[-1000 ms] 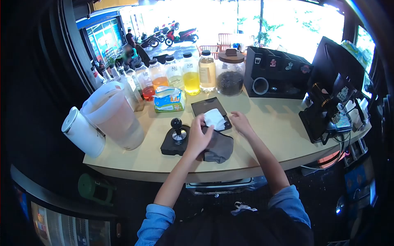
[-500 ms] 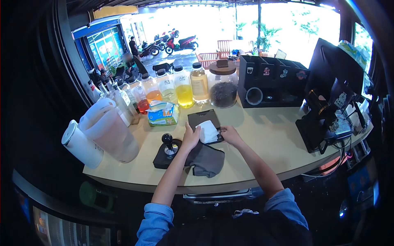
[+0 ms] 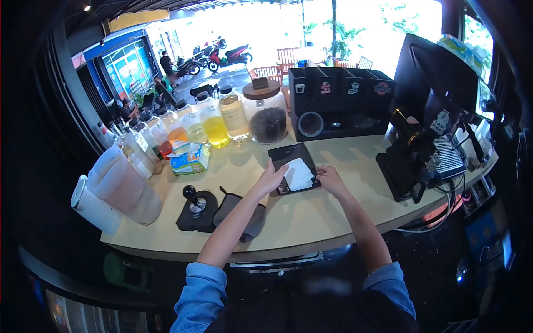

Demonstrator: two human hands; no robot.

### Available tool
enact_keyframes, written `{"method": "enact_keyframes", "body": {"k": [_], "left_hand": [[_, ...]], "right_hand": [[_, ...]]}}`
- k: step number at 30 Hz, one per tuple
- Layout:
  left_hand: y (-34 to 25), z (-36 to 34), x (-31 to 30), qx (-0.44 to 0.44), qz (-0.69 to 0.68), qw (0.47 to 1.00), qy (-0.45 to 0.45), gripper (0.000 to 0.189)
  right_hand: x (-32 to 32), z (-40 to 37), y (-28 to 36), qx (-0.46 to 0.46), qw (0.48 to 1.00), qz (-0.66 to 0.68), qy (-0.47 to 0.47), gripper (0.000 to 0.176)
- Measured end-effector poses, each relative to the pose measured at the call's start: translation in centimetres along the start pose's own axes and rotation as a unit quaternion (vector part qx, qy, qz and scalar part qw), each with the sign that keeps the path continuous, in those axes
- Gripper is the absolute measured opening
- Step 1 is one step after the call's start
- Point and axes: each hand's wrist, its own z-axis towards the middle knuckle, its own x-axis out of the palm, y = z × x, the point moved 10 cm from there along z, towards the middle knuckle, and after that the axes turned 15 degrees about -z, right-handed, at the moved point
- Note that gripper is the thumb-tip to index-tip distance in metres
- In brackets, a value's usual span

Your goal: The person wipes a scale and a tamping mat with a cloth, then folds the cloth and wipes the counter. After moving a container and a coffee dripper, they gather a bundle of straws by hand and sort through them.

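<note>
A flat black device like a coffee scale [image 3: 288,153] is held on or just over the counter, a white wipe [image 3: 298,176] spread across its surface. My left hand [image 3: 271,178] grips its left edge, thumb upward and the other fingers partly hidden. On the opposite side, my right hand [image 3: 331,180] is closed at the right edge, fingertips by the wipe's corner. Left of my forearm, a coffee tamper [image 3: 196,205] stands on a black base, with a dark grey cloth [image 3: 250,222] beside it, partly behind the arm.
A wipes packet [image 3: 189,160] lies before a row of syrup bottles [image 3: 215,131]. Behind the device are a wooden-lidded jar [image 3: 267,119] and a black compartment box [image 3: 344,105]. Pitchers [image 3: 127,186] stand at left; an espresso machine [image 3: 438,150] at right. People sit outside.
Both hands and the black device have moved right along the counter, away from the tamper and the grey cloth. The camera view has shifted to the right too.
</note>
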Motion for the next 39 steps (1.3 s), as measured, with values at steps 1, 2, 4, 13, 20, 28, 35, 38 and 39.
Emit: {"method": "enact_keyframes", "body": {"k": [1,2,4,13,20,28,35,38,39], "left_hand": [[0.0,0.1,1.1,-0.011,-0.012,1.0,-0.012,0.077],[-0.2,0.6,2.6,0.018,-0.04,0.999,0.0,0.077],[-0.2,1.2,5.0,0.026,-0.051,0.998,0.013,0.078],[-1.6,2.3,13.9,0.004,-0.178,0.984,0.016,0.08],[-1.3,6.0,17.6,0.029,-0.221,0.975,-0.009,0.071],[-0.9,8.3,21.1,0.085,-0.236,0.967,-0.035,0.067],[-1.1,9.5,22.4,0.081,-0.254,0.964,-0.013,0.072],[-3.0,7.8,22.7,0.076,-0.294,0.953,0.012,0.072],[-3.7,6.6,22.8,0.057,-0.329,0.942,0.02,0.073]], "right_hand": [[-1.0,-0.3,-0.7,0.002,1.0,0.001,-0.003,0.033],[-2.3,-0.7,-1.2,-0.002,1.0,-0.001,-0.02,0.033],[-4.8,-1.5,-2.2,-0.001,0.999,-0.001,-0.046,0.033],[-13.8,-2.8,-6.4,0.029,0.976,-0.155,-0.152,0.03],[-17.8,-1.9,-6.6,-0.007,0.959,-0.173,-0.226,0.034],[-17.4,-4.0,-4.6,-0.086,0.918,-0.322,-0.213,0.057],[-17.2,-4.3,-5.4,-0.089,0.909,-0.353,-0.203,0.063],[-16.9,-4.5,-5.0,-0.088,0.907,-0.363,-0.192,0.064],[-17.1,-4.8,-4.9,-0.083,0.902,-0.369,-0.207,0.065]]}}
